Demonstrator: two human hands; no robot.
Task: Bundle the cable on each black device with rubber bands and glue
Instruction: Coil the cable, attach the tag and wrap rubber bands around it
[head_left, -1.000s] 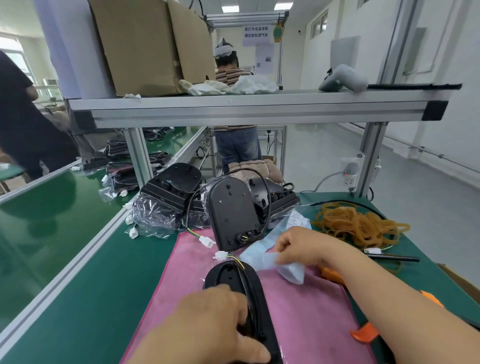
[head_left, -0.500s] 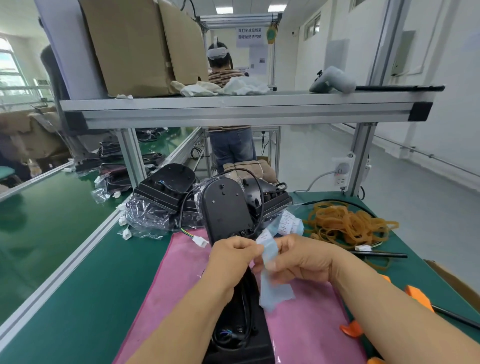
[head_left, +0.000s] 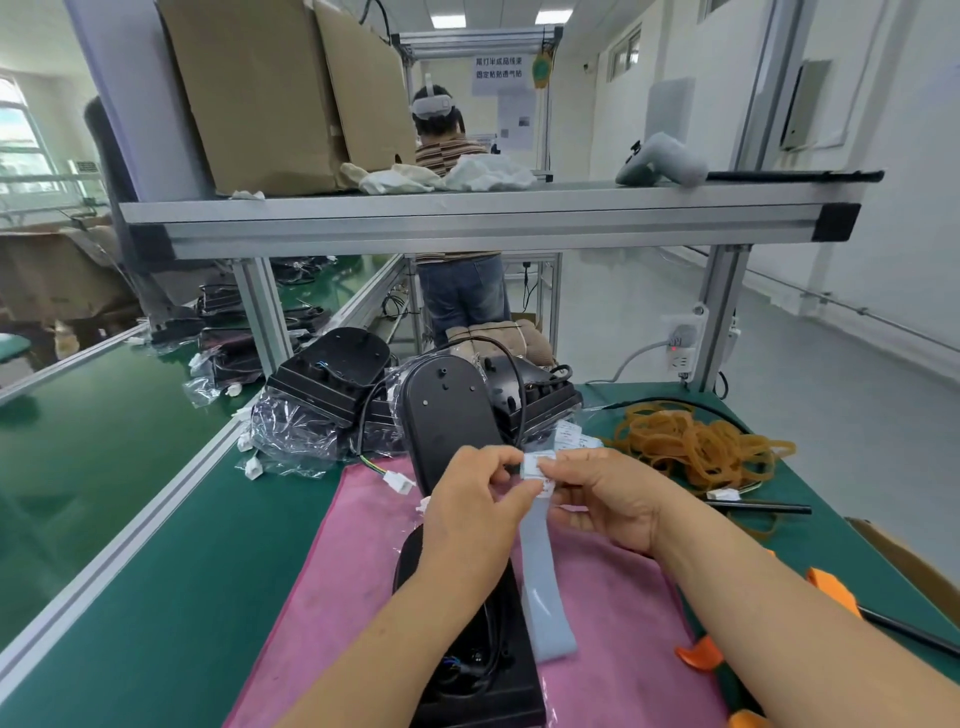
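Black device (head_left: 493, 696): lies flat on the pink cloth (head_left: 353, 561) right below both hands, rounded end away from the person, partly hidden by the left forearm
Cable (head_left: 491, 670): sits loose on top of the device near its square end, with no band visible round it
Left hand (head_left: 475, 512): thumb and forefinger pinch the top end of the sticker strip (head_left: 543, 582), at the white sticker (head_left: 535, 464)
Right hand (head_left: 608, 499): fingertips clamp the same top end from the other side – the pale blue backing hangs free below, over the device
Step in hand: probably peeling one sticker off its backing; whose fingers have the sticker's edge I cannot tell
Doing it well: lift a corner with a nail, peel slowly and low along the backing, keep fingertips off the sticky face, and hold the backing taut so the sticker does not curl onto itself
Rubber bands (head_left: 696, 441): tangled heap on the green bench (head_left: 156, 571) to the right, well apart from the hands
Other devices: one upright black unit (head_left: 447, 415) just beyond the hands, more in clear bags behind it
Progress: early – this cable looks unbundled
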